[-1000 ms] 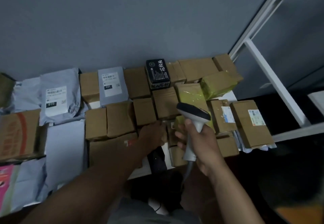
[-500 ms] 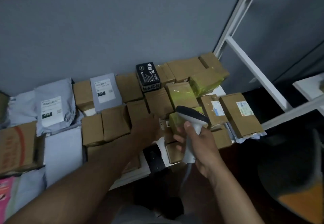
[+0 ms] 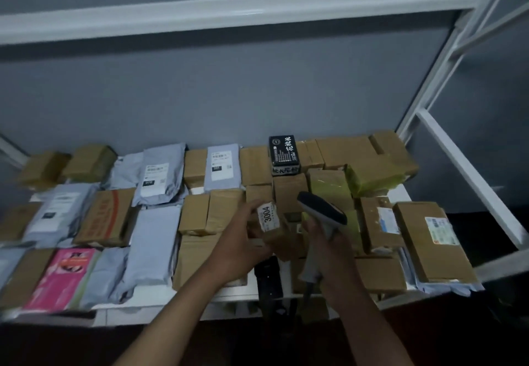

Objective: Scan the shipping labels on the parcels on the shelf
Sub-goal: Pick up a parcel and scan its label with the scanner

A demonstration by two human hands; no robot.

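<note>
The left hand [image 3: 243,239] grips a small box [image 3: 270,224] near the shelf [image 3: 177,299] front, label "3004" up. The right hand [image 3: 332,254] holds the scanner [image 3: 322,216] just beside it. Many parcels apparently await scanning.

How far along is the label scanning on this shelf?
Nothing shows what is already scanned. In hand: the left hand holds a small box, label 3004 up, and the right hand holds the scanner over it. The other parcels on the shelf lie untouched.

Grey wall [image 3: 229,93] behind
</note>
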